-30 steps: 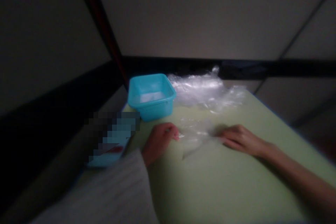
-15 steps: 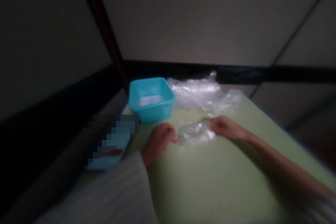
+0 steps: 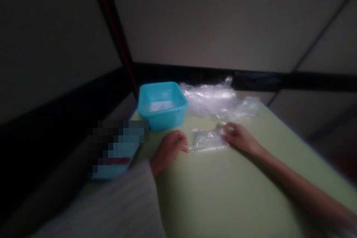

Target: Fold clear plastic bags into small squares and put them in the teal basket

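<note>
A small clear plastic bag [image 3: 208, 139] lies folded on the pale green table [image 3: 223, 193] between my two hands. My left hand [image 3: 169, 150], in a grey sleeve, is curled with its fingertips pinching the bag's left edge. My right hand [image 3: 240, 137], bare-armed, has its fingers closed on the bag's upper right corner. Both hands rest on the table surface.
A turquoise plastic tub [image 3: 162, 105] stands at the table's far left corner with something pale inside. A heap of clear plastic bags [image 3: 220, 100] lies beside it along the far edge. A blurred-out patch [image 3: 118, 147] sits at the left edge. Dim walls surround the table.
My right hand moved from flat on the spread bag up and leftward, folding the bag over into a smaller shape. My left hand stayed in place, holding the bag's left edge.
</note>
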Tool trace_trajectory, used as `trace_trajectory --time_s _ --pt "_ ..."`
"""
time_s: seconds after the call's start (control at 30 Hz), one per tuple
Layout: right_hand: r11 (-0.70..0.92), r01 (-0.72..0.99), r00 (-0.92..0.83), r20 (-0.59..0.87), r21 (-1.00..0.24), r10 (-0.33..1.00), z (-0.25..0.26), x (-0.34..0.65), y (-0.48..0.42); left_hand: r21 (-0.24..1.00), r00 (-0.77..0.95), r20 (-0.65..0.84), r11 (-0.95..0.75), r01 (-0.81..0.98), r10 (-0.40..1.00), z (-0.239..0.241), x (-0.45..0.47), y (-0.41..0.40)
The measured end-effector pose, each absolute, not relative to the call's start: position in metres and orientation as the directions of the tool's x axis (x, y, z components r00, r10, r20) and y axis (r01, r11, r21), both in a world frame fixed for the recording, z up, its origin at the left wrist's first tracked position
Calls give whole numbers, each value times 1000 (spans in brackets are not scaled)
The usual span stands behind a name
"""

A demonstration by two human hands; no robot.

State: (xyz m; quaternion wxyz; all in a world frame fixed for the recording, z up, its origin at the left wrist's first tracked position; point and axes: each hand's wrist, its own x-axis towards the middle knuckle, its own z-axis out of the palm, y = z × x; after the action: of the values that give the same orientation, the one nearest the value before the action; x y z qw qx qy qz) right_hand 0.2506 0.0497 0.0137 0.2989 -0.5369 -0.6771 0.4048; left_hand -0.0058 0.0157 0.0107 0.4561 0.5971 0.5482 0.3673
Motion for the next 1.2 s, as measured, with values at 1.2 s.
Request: trace_trajectory --time_s 1.2 --pt "291 634 -280 138 -717 950 16 249 27 686 474 253 -502 527 844 -11 -8 17"
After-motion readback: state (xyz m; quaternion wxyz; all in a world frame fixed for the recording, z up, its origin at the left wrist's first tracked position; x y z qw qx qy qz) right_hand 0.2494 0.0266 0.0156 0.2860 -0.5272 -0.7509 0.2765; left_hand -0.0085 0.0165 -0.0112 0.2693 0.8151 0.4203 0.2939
